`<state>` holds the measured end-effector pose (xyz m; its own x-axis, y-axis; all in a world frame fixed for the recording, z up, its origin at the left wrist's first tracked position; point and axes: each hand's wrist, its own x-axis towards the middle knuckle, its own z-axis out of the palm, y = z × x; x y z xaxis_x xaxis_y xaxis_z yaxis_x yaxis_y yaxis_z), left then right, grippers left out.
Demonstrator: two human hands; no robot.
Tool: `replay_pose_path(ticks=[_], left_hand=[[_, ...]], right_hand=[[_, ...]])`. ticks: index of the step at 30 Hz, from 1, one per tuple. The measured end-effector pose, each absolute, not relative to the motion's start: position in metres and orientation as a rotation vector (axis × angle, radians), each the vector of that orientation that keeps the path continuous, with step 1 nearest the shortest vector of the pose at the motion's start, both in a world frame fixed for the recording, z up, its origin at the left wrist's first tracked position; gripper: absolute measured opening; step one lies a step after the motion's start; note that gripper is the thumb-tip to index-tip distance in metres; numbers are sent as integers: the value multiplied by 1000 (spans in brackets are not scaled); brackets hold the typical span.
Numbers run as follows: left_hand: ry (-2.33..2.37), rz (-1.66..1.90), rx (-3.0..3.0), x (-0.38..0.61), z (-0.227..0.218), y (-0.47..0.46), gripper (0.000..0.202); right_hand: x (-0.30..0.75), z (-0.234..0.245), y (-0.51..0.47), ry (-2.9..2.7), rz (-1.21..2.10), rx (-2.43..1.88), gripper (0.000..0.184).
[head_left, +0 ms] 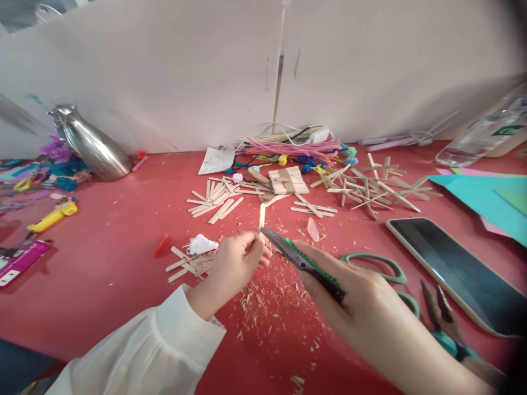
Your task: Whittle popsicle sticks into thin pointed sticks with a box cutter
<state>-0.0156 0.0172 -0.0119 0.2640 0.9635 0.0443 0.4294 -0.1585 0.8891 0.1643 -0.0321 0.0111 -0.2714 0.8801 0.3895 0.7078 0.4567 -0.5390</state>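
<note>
Between the thumb and fingers of my left hand [236,263] a wooden craft stick [262,215] is pinched, its free end pointing away from me. My right hand [349,291] is wrapped round a black and green utility knife [315,271]. The knife's blade reaches the stick right by my left fingertips; whether it touches the wood I cannot make out. Beneath both hands, wood shavings [263,307] are scattered over the red table [135,318]. A small pile of craft sticks [185,266] lies left of my left hand, beside a white scrap [201,244].
Green-handled scissors [376,260], pliers [444,315] and a phone [457,269] lie to the right. More craft sticks [214,197] and pink pipe cleaners [294,147] are farther back. A steel jug [93,142] stands left, a plastic bottle [481,134] right, a yellow tool [52,215] far left.
</note>
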Motion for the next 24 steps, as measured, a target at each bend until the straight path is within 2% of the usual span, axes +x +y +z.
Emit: replay_pose_path(ticks=[4,7,16,24], left_hand=[[1321,784,1755,-16,-10,18,33],[1326,771,1775,-17,-8,18,32],[1313,808,1722,-19,-10,21,33],[1304,825,1735,-18,-8,19,36]], right_hand=[[166,8,-31,-2090,74,-1303,35],[167,8,-30,-2092,20,-1330,34],[174,12,-25,-1939,582,-1516,39],[169,17,-26,-1915,663,-1539,40]])
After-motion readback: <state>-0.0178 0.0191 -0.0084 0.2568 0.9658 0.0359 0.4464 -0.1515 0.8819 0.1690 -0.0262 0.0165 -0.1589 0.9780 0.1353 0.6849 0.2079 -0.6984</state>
